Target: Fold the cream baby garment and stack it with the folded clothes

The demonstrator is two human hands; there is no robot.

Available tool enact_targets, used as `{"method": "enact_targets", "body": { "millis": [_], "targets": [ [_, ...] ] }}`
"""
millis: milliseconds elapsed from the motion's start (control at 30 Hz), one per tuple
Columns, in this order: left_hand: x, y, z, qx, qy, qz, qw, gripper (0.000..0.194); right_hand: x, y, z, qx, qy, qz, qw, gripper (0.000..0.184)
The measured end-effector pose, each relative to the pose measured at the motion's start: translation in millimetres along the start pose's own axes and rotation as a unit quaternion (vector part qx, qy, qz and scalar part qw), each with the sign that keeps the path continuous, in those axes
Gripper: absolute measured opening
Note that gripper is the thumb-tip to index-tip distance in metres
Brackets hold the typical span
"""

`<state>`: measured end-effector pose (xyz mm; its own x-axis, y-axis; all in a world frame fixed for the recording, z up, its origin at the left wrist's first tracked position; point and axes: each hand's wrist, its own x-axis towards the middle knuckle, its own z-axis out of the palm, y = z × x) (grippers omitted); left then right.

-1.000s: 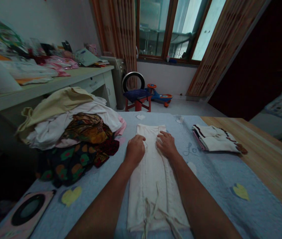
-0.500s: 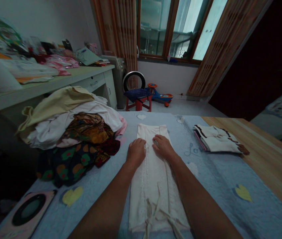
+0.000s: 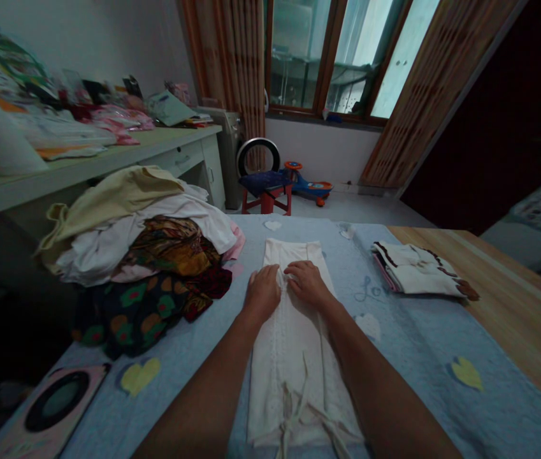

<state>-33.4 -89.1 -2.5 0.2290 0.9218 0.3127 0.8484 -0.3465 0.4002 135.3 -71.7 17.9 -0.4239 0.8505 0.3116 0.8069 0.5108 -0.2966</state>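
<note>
A long white garment (image 3: 299,357) lies folded into a narrow strip on the blue cloth, with loose tie strings (image 3: 294,408) at its near end. My left hand (image 3: 263,293) rests on its left side towards the far end, fingers laid forward on the fabric. Close beside it, my right hand (image 3: 309,285) lies on the middle of the garment, its fingers slightly bent and pointing towards the left hand. A thin seam of fabric shows between the fingertips. The undersides of both hands are hidden.
On the left is a heap of loose clothes (image 3: 155,236). A small folded stack (image 3: 418,271) of clothes lies on the right, near bare wood (image 3: 513,287). A pink case with a dark oval (image 3: 57,401) sits at the near left. Beyond the table stands a red stool (image 3: 266,201).
My right hand has slid left across the white garment, closer to my left hand. The left hand stays nearly in place. The view has shifted very slightly.
</note>
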Motion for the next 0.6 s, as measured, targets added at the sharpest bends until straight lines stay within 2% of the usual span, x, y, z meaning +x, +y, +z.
{"method": "enact_targets", "body": {
  "millis": [200,467,600],
  "targets": [
    [0.8,0.3,-3.0,-0.02,-0.021,-0.032,0.999,0.054,-1.1,-5.6,-1.1,-0.002,-0.036,-0.008,0.999,0.026],
    [1.6,3.3,-13.6,-0.03,0.001,-0.049,0.998,0.03,-0.2,-3.0,-0.9,0.012,-0.015,-0.015,1.0,0.026],
    [1.6,0.8,-13.5,-0.028,0.011,-0.057,0.998,0.032,-0.5,-7.6,-0.4,0.02,-0.023,-0.044,0.999,0.03]
  ]
}}
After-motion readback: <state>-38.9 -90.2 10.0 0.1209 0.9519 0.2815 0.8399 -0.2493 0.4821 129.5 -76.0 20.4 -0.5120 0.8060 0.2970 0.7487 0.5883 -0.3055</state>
